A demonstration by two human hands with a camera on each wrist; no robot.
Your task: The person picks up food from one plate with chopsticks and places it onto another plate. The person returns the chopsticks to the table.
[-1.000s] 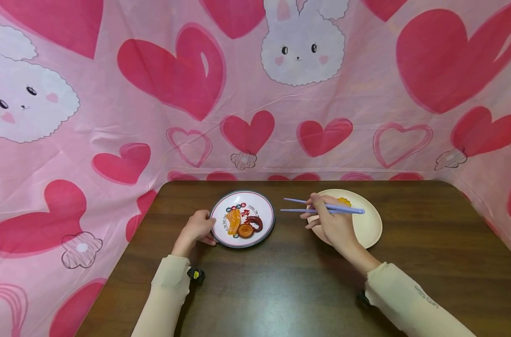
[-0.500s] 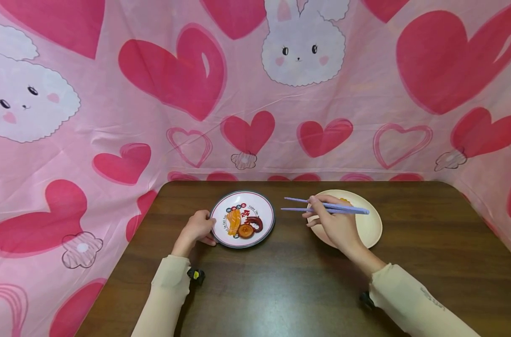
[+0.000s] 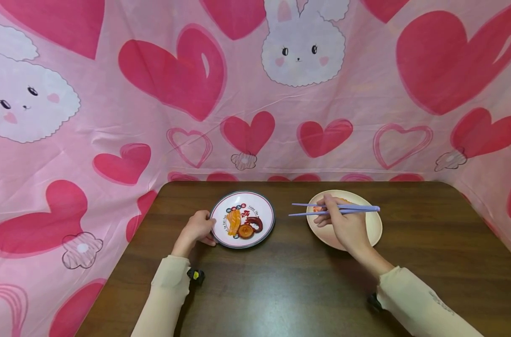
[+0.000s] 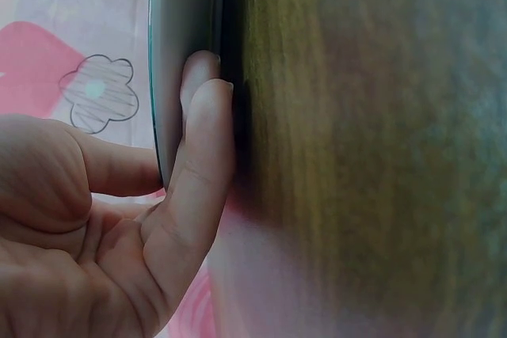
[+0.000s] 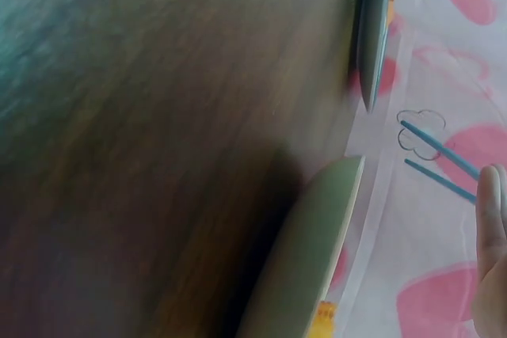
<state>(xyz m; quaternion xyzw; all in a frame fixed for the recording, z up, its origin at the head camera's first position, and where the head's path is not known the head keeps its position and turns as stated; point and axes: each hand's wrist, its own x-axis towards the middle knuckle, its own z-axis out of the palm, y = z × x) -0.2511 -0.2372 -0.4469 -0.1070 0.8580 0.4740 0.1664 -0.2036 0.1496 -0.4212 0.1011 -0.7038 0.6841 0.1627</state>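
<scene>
My left hand [image 3: 196, 228] grips the near-left rim of a white printed plate [image 3: 261, 204]. In the left wrist view the thumb is at its rim and fingers [image 4: 207, 128] reach underneath. On that plate lie an orange striped slice [image 3: 234, 221], a round brown slice [image 3: 245, 230] and a dark red curled tentacle [image 3: 255, 223]. My right hand [image 3: 346, 229] holds purple chopsticks [image 3: 365, 208] over a cream plate [image 3: 371, 227], tips apart, pointing left with nothing between them. A reddish-orange piece [image 3: 317, 209] shows beside the fingers; the hand hides part of the plate's contents.
Both plates stand near the back of a brown wooden table [image 3: 255, 281], with a gap between them. Behind hangs a pink cloth [image 3: 247, 98] with hearts and rabbits. The right wrist view shows a yellow piece [image 5: 322, 320] at the cream plate's rim.
My right hand and the chopsticks have shifted slightly right over the cream plate, uncovering the reddish-orange piece. The left hand and the white plate stay put.
</scene>
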